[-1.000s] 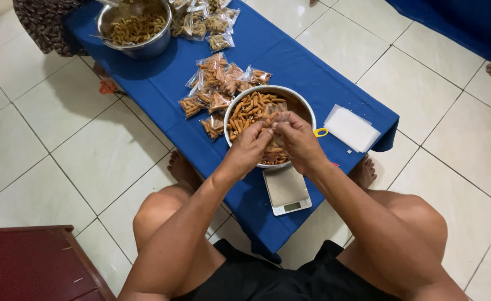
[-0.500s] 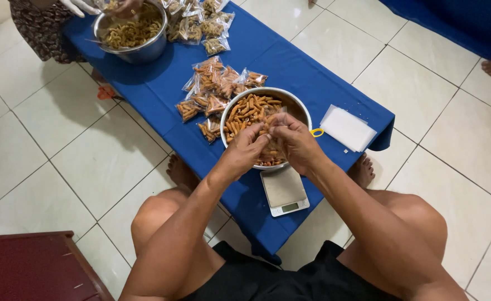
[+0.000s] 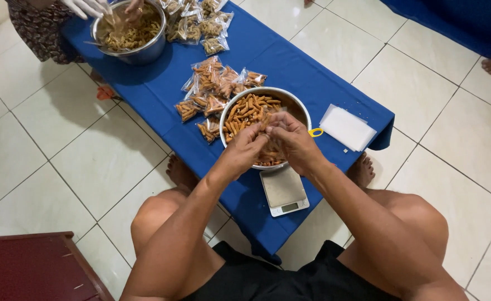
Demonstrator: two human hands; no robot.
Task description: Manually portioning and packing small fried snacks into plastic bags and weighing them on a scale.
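Note:
A steel bowl (image 3: 300, 109) of orange snack sticks (image 3: 245, 108) stands on the low blue-covered table (image 3: 290, 61). Both my hands hover over its near side with their fingertips meeting. My left hand (image 3: 244, 150) and my right hand (image 3: 291, 139) pinch what looks like a small clear bag (image 3: 269, 118) holding some sticks; my fingers hide most of it. Just below the bowl sits a small digital scale (image 3: 283, 190) with nothing on its plate.
Several filled clear packs (image 3: 209, 89) lie left of the bowl, with more (image 3: 201, 19) at the far end. A stack of empty bags (image 3: 347, 127) lies to the right, beside a yellow handle (image 3: 316, 132). Another person's gloved hand (image 3: 86, 6) reaches into a second bowl (image 3: 131, 53). A dark red bench (image 3: 28, 267) stands lower left.
My hands stay together over the bowl, with only the fingers shifting a little. At the far bowl the other person's hands have come into view.

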